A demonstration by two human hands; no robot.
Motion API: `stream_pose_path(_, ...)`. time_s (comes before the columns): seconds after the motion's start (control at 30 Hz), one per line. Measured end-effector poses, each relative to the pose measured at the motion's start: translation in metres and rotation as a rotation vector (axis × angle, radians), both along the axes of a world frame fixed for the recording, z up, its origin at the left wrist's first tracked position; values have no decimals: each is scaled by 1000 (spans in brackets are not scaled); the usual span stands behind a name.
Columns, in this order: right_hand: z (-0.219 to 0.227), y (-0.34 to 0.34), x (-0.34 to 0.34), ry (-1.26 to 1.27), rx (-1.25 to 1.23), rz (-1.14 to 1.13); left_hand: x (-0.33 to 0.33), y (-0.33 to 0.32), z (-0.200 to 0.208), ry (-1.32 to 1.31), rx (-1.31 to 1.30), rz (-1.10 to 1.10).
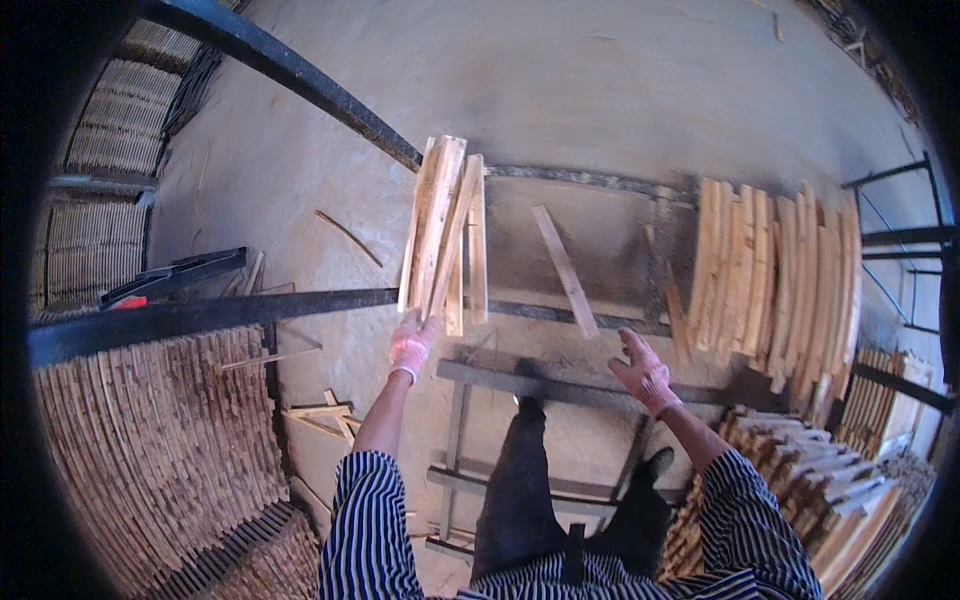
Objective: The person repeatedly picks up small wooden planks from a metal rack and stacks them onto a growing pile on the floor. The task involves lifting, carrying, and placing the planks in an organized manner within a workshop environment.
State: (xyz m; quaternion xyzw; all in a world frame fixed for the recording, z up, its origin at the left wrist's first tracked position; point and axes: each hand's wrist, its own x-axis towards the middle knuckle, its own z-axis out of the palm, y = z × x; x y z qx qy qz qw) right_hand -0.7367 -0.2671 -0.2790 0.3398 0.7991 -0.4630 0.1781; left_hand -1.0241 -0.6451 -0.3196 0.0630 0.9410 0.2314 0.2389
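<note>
No packages, labels, signs or screens show anywhere in view.

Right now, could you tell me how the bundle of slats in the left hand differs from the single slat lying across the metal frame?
The bundle of slats is several pieces gathered together; the single slat is one piece alone. The bundle is held up in the left hand, raised off the metal frame, while the single slat rests across it, untouched. The right hand is open near the single slat. Both are pale, long, thin strips of wood.
</note>
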Motion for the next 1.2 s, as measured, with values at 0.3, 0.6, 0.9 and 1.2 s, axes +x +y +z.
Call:
stream_pose_path(0.3,-266,-23,-224,-163,296,-67,-230,-3,-147,96,361,388)
stream_pose_path(0.6,-242,-70,-181,50,-315,-407,-267,0,-224,-446,464,580)
stream_pose_path(0.9,-408,-131,-376,633,-593,-195,-244,70,-157,-192,-116,205)
stream_pose_path(1.2,-318,-171,-387,243,-1037,-522,-244,41,-137,-187,-90,330)
